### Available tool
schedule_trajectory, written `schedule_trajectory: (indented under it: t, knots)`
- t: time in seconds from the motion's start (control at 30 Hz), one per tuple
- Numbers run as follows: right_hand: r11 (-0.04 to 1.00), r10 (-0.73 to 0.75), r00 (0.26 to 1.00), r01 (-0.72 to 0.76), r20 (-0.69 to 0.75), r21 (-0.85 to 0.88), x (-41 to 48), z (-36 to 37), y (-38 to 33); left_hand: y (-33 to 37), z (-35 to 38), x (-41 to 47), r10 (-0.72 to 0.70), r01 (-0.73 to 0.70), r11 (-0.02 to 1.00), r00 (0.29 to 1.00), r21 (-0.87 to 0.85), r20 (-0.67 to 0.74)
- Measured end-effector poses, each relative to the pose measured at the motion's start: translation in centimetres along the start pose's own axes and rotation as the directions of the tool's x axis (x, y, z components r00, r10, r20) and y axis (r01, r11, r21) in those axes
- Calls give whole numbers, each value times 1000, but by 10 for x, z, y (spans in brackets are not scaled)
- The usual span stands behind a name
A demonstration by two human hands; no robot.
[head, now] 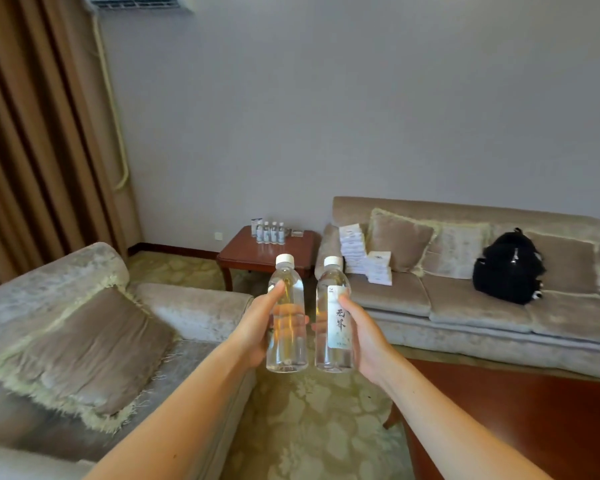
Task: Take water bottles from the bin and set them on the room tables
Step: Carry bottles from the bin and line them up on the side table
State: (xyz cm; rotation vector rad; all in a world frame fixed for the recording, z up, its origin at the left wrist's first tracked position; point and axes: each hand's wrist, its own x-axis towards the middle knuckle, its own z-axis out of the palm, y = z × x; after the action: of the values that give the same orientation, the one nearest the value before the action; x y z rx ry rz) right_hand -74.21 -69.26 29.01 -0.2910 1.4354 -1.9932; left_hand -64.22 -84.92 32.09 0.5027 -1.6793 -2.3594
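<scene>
Now, head view: I am looking down over two bare forearms reaching out above a patterned carpet [309,427].
Left hand [253,327]: it is gripping the left water bottle [290,341] around its middle, thumb lying up the near side, fingers curling round the far side.
Left water bottle: it is being held upright in the air, white cap on top.
Right hand [364,341]: it is gripping the right water bottle [333,317] the same way, thumb pressing at the label's edge.
Right water bottle: it is standing upright just beside the left one, a thin gap between them, printed label facing me.
Corner table [257,261]: I am seeing it well beyond the hands, between the armchair [66,271] and the sofa [465,306], carrying a row of small bottles [271,232].
Sofa: it is holding cushions, a stack of white boxes [354,251] and a black backpack [508,268].
Armchair: a fringed cushion [84,348] is lying on its seat.
Coffee table [516,427]: its red-brown top is showing under the right forearm.
Curtain [32,133]: it is hanging in brown folds at the left.
</scene>
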Motion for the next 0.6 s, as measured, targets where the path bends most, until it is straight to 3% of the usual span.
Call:
schedule_trajectory:
  t: [0.17,0.33,0.6]
  knots:
    - [999,44,999,-44,10,-29,98,-1,-8,9,-25,75,41,-41,999,996,-2,-80]
    - [992,-95,995,96,16,-87,213,10,-18,18,-67,184,42,-39,999,983,17,-181]
    - [989,-130,991,128,-23,-67,384,33,-56,74,-116,365,-15,25,996,993,82,-115]
